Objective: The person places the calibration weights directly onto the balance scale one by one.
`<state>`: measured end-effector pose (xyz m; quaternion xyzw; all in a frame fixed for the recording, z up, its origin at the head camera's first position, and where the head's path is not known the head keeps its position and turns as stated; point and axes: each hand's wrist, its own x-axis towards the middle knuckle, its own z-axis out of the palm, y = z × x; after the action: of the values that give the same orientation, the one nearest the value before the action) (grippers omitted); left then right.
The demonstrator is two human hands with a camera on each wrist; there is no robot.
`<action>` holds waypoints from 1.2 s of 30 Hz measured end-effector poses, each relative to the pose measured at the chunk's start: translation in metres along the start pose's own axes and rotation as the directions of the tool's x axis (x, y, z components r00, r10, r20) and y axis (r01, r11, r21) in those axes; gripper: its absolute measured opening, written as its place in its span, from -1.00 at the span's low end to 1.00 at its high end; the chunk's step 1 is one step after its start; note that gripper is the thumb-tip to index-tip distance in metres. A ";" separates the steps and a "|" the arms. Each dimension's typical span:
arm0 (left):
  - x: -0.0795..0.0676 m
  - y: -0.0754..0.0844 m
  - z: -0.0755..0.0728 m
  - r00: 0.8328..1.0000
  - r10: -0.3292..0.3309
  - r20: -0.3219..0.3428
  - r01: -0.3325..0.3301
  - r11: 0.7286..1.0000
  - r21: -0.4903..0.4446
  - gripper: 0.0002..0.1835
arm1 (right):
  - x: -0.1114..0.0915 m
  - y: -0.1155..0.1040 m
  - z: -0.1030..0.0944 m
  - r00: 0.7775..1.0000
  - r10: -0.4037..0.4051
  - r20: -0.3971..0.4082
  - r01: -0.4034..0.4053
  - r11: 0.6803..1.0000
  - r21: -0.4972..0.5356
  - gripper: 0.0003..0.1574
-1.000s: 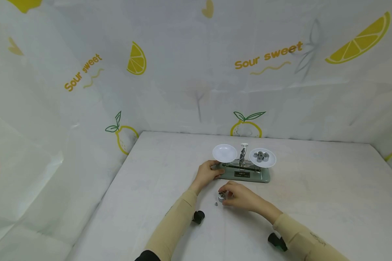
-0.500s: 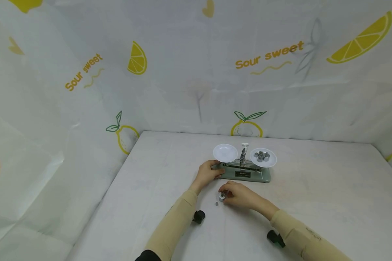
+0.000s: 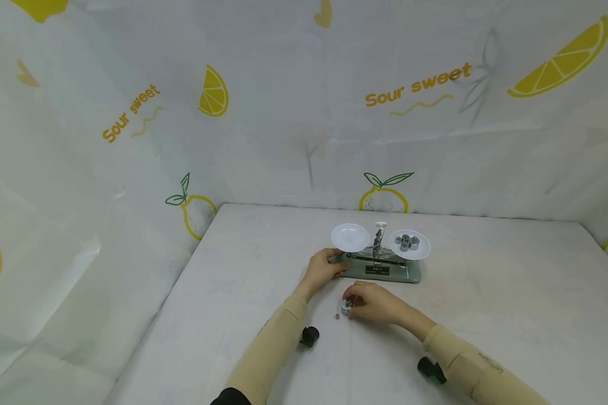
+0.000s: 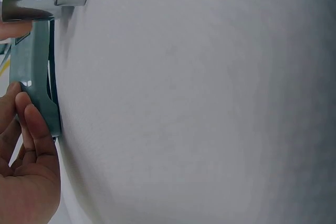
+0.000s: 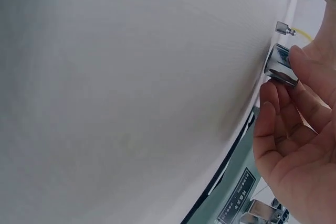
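Observation:
A green-based balance scale (image 3: 397,274) stands on the table with a white pan at each end. My left hand (image 3: 318,271) grips the left end of its base, thumb in front; the left wrist view shows the fingertips against the green casing. In front of the scale, my right hand (image 3: 377,302) pinches a shiny cylindrical balance weight (image 5: 278,65) between thumb and fingers. Whether this weight touches the table is unclear. Beside it stands a much smaller knobbed weight (image 3: 337,316). Several metal weights (image 3: 406,243) sit in the right pan (image 3: 423,251); the left pan (image 3: 351,237) holds nothing.
A white-covered table (image 3: 496,292) runs to a backdrop (image 3: 284,140) printed with lemons behind and at the left. Black wrist-worn devices, one by the left forearm (image 3: 310,336) and one by the right forearm (image 3: 430,370), hang near the tabletop.
My right hand and the weight it pinches have shifted very slightly right, about as much as the whole view. The left hand keeps its grip on the scale's base.

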<state>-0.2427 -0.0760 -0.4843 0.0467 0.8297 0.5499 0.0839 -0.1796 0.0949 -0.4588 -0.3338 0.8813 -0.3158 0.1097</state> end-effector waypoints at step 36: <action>0.000 0.002 0.001 1.000 -0.016 -0.003 0.016 1.000 0.022 -0.49 | -0.028 -0.018 -0.070 0.952 0.065 -0.301 -0.055 0.998 0.041 -0.64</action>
<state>-0.2421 -0.0744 -0.4826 0.0403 0.8362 0.5400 0.0867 -0.1778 0.1364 -0.3940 -0.2531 0.8923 -0.3737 -0.0112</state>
